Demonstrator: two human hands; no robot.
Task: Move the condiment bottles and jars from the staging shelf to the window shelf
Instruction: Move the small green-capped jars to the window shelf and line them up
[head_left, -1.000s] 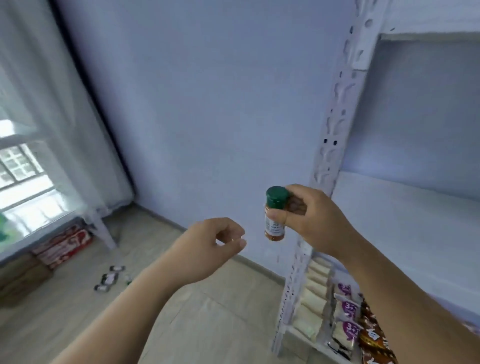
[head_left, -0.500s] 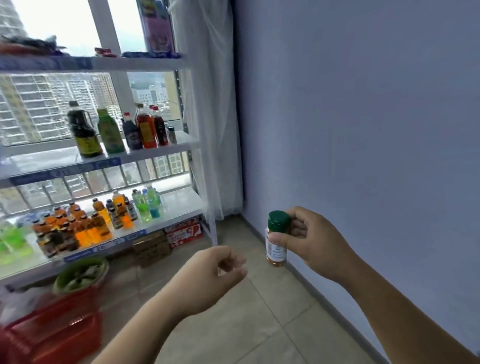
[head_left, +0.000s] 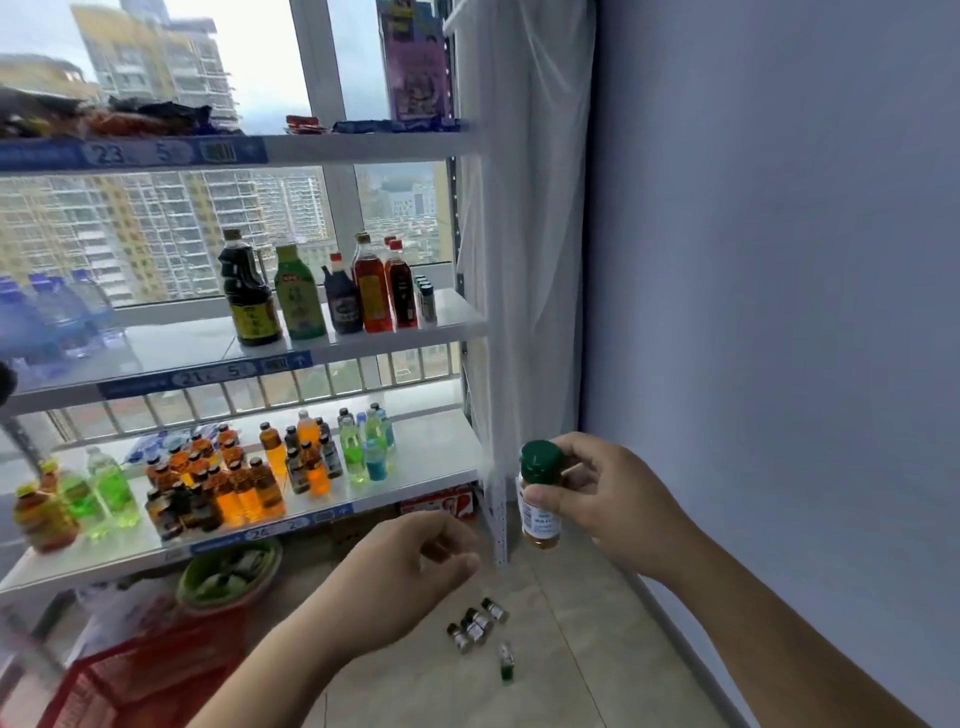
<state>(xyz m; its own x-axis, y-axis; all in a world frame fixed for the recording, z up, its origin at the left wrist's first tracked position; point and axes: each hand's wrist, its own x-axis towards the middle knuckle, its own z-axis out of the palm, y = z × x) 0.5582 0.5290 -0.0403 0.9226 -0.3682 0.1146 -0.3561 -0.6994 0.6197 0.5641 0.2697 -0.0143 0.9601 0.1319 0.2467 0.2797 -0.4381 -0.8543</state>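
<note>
The little jar (head_left: 541, 525) with the green lid is up in the air, near the right post of the window shelf (head_left: 456, 316). The right hand (head_left: 618, 501) holds it, thumb and fingers wrapped around it. The left hand (head_left: 410, 564) hangs close by, fingers softly curled, holding nothing. Sauce bottles (head_left: 317, 291) stand on the middle board.

Spice jar (head_left: 541, 522): green cap, white label, orange-brown contents (label text unreadable); upright, gripped in right hand (head_left: 618, 499), just beside window shelf (head_left: 452, 319) post.
</note>
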